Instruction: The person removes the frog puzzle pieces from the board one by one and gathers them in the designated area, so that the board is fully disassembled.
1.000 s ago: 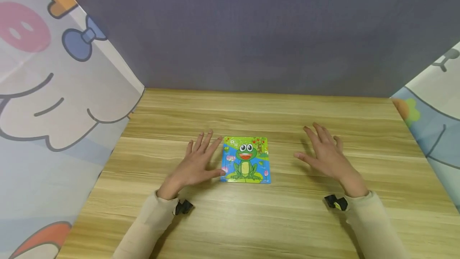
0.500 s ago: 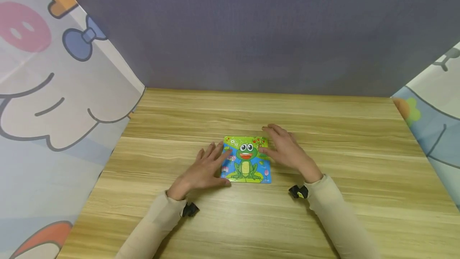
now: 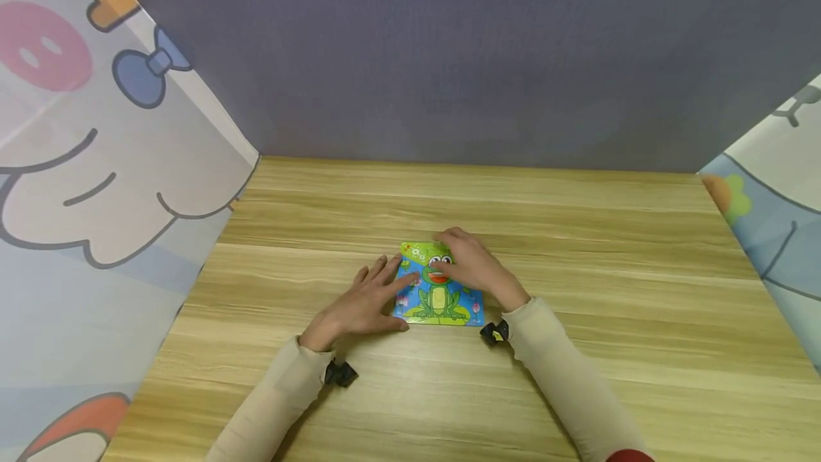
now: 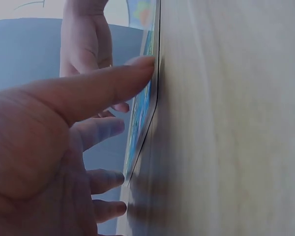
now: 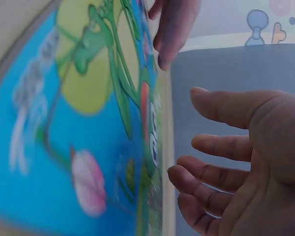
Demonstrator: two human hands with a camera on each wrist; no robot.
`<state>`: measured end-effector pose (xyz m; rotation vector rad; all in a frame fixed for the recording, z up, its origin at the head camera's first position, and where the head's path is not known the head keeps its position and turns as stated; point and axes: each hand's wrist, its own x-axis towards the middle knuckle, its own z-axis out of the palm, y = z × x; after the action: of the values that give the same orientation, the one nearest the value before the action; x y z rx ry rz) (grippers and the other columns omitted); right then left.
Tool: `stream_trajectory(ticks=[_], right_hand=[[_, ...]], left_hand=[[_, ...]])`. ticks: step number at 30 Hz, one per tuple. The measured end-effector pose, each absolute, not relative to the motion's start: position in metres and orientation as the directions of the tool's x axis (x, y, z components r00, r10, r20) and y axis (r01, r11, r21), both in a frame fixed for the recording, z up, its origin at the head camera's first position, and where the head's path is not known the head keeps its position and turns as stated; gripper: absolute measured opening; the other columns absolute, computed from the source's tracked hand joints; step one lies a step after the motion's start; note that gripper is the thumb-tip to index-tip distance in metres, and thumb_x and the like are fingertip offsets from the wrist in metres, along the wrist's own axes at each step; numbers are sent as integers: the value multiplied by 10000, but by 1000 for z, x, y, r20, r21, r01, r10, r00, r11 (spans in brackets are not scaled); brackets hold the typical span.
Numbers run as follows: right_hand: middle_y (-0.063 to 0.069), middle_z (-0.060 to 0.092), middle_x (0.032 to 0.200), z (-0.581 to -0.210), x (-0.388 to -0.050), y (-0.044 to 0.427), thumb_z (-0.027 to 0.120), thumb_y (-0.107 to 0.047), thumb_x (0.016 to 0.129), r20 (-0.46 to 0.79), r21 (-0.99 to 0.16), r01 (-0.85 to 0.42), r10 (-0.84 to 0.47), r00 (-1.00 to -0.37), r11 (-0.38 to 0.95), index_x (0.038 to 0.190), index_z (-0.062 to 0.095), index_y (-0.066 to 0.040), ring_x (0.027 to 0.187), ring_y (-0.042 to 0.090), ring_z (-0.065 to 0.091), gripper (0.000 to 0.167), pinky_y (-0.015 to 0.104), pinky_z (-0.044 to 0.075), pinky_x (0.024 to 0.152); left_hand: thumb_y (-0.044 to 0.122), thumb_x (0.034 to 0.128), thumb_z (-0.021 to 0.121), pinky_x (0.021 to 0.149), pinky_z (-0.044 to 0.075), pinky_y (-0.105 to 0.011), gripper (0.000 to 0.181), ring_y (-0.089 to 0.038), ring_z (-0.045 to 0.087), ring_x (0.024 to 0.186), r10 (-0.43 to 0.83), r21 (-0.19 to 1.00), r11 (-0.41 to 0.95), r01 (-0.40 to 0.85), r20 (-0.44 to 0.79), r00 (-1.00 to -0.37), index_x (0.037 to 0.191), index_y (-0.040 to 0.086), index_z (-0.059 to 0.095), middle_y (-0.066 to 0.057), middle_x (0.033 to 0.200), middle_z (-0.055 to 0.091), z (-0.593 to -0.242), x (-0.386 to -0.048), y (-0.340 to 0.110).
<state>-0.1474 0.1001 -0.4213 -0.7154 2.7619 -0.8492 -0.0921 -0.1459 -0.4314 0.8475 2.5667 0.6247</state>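
A square frog picture puzzle (image 3: 439,303), green and blue with faint piece lines, lies flat on the wooden table. My left hand (image 3: 362,305) is spread at its left edge, index finger over the picture and thumb by the lower left corner. In the left wrist view, the left thumb (image 4: 113,88) reaches across the puzzle's edge (image 4: 139,123); whether it touches cannot be told. Over the puzzle's upper right part is my right hand (image 3: 477,266), covering that corner. The right wrist view shows the right fingers (image 5: 221,147) loosely bent, holding nothing, a little off the picture.
The wood-grain table (image 3: 577,405) extends around the puzzle on all sides. A dark grey panel (image 3: 474,55) stands along its back edge. Cartoon-printed walls (image 3: 128,191) flank it left and right. Small black devices (image 3: 340,374) sit at both wrists.
My right hand has moved left from the table's right part to over the puzzle's upper right. The left hand has shifted slightly right, onto the puzzle's left edge. The puzzle stays put.
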Motion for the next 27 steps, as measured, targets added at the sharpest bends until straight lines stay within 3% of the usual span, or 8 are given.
stream_trajectory(ticks=[27], right_hand=[[189,563,1398,-437,-155,63,732,-222,911,-21,-544,-418,-510,-860,727,1323,634,-24,1302,386,535,468,531,436,1099]], left_hand=[[437,891,727,1136,185,-761,754,-533,119,1524,643,449,725,522,-171,-746,1538,203,418,-231,1675,122,-437,-96,-148]])
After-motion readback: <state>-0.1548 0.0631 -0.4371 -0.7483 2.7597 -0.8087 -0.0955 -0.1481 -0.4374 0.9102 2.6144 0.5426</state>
